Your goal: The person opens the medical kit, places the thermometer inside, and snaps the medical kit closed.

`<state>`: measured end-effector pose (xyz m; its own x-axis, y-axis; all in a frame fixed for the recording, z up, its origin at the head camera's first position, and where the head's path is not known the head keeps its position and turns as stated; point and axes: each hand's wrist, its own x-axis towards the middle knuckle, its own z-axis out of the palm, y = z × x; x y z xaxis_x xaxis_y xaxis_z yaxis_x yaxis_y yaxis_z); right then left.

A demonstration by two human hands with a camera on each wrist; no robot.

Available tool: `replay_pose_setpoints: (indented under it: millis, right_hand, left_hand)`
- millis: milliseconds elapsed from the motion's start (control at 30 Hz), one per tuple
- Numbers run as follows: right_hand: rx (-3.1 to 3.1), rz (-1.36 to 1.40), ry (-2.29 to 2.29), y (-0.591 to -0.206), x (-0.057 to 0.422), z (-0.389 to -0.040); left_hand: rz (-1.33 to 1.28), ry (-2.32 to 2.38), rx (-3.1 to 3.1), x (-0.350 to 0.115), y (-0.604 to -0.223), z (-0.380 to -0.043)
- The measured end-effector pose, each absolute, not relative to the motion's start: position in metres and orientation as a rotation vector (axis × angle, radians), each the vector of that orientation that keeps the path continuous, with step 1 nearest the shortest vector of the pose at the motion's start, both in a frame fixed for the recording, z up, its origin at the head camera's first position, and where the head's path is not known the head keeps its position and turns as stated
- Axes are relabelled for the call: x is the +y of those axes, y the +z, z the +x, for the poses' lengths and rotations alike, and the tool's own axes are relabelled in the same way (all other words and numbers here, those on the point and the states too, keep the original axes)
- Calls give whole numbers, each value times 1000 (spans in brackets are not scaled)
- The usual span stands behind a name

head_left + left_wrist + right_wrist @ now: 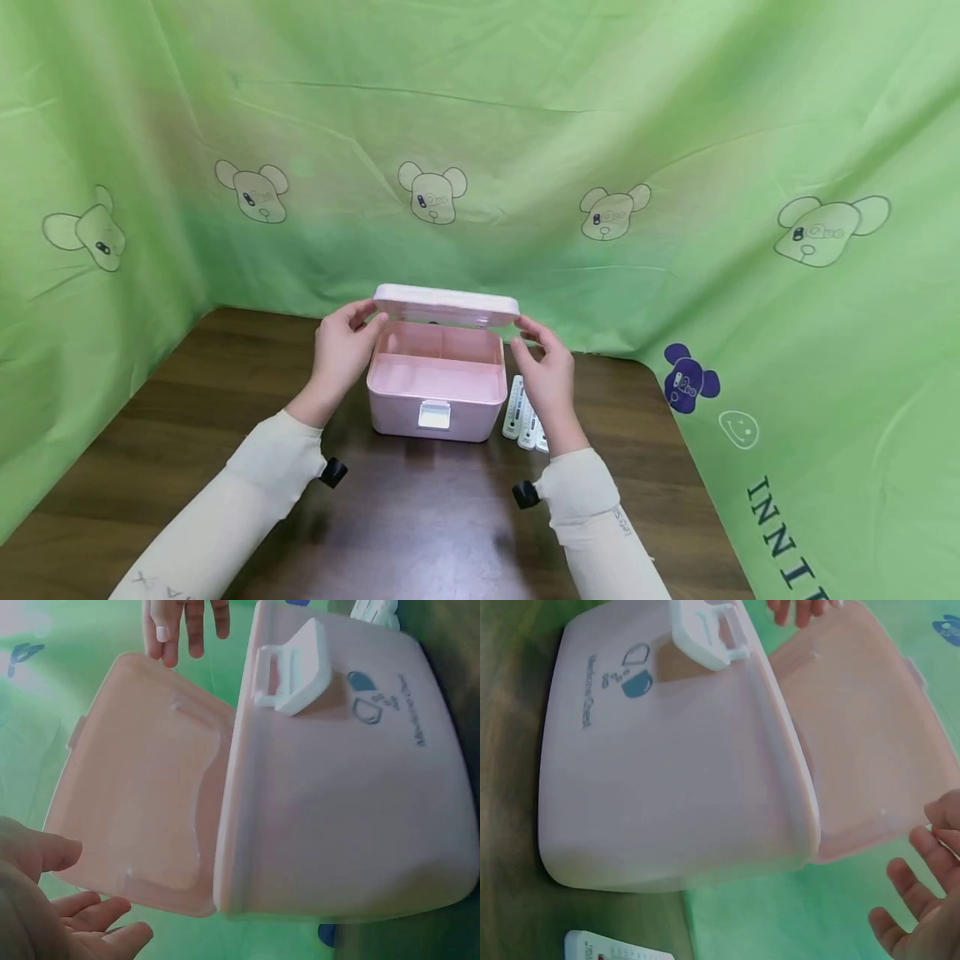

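One pink box (393, 421) on our worktop (420, 525), lid (446, 304) raised: we judge opening done, white thermometers (513, 410) not inside, just right of it | left hand (341, 352): thumb and fingers apart, at lid's left edge | right hand (549, 377): fingers parted, touching its right edge

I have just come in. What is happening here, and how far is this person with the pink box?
A person has the left hand and the right hand at opposite sides of the raised lid of a pink box. How firmly the fingers hold it is not clear. The box stands open on a brown table, its white latch facing the person. White thermometers lie beside it, near the right hand.
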<state>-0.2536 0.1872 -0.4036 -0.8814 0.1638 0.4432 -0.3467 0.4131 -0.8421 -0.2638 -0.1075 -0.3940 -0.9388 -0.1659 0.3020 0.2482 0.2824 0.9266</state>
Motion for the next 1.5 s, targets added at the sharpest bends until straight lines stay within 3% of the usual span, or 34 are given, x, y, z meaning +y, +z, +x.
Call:
replay_pose_setpoints:
  millis: [333,567,900,1167,1500]
  right_hand:
    - [-2340,321,1244,-405,189,-287]
    - [-2617,330,1110,-421,191,-303]
    - [-2716,312,1345,-442,193,-320]
    - [-2491,325,1815,-458,199,-321]
    - [-2499,298,1829,-463,203,-326]
  left_hand:
    - [-195,-1431,-2368,-110,-384,-292]
    - [-288,-1557,-2447,-118,-398,-311]
    - [-297,-1548,-2667,-133,-427,-331]
    - [-367,-1666,-2675,-138,-441,-341]
    - [-335,-1899,-2555,-138,-461,-349]
